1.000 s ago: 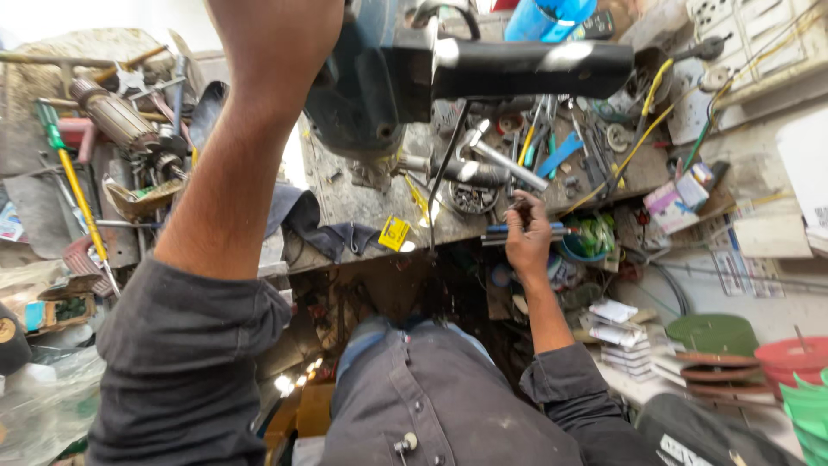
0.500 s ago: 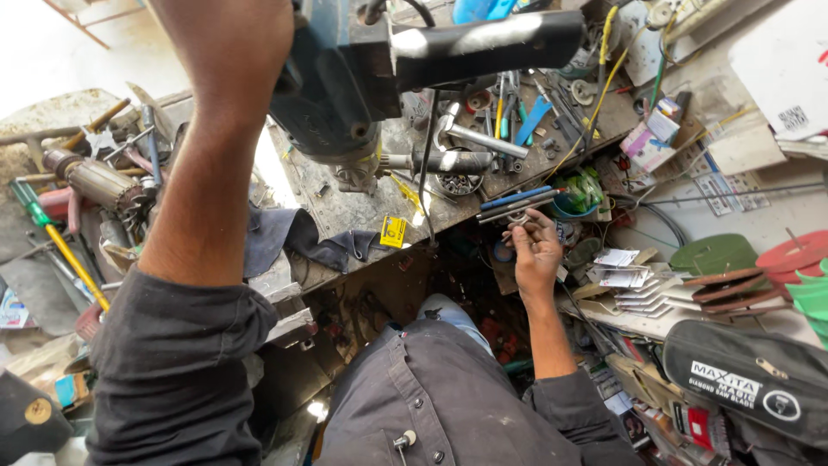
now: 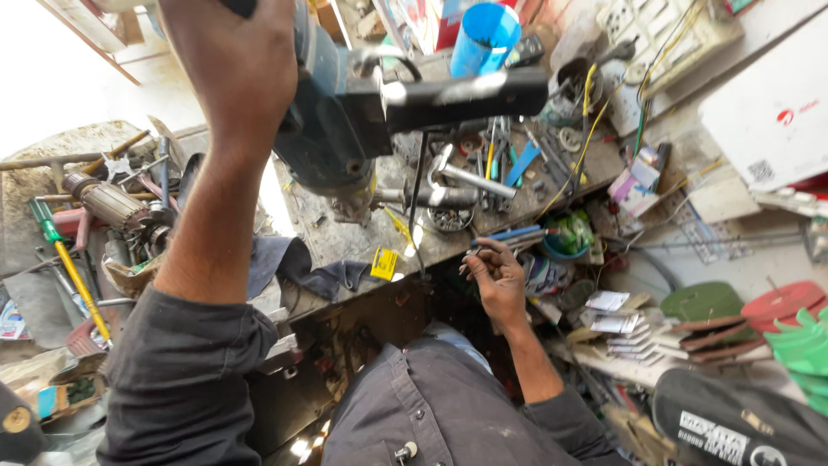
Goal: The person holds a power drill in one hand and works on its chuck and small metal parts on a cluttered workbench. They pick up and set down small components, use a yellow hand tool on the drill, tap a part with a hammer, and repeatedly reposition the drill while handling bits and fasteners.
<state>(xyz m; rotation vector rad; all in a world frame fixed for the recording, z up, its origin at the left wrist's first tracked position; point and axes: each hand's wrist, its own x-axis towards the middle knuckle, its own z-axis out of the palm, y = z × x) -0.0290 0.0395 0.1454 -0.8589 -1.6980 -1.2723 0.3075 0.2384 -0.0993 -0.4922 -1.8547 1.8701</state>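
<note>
Left hand [image 3: 233,69] raised high at 11 o'clock, fingers wrapped tight around the body of a blue-grey power tool [image 3: 332,129], held up above the desk [image 3: 345,237]. Black side handle [image 3: 466,86] jutting from the tool toward 1 o'clock, a thin dark cord [image 3: 417,198] hanging straight down from it past the desk edge. Right hand [image 3: 496,276] lower, just right of centre, at the desk's front edge, fingers loosely curled and partly apart, fingertips touching or just beside a blue-handled tool [image 3: 513,235] poking over the edge; cannot tell whether gripped. Small yellow tag [image 3: 385,263] lying on the desk edge, just left of the cord. Dark cloth [image 3: 302,272] draped over the desk at 9 o'clock from the tag. Blue cup [image 3: 486,36] standing at 12 o'clock behind the handle. Metal rod pieces and scattered hand tools [image 3: 483,168] lying under the handle. Green-handled screwdriver with yellow shaft [image 3: 65,259] at 9 o'clock among scrap, near a copper-wound motor armature [image 3: 108,203]. Stacked green and red discs [image 3: 742,311] at 3 o'clock.
</note>
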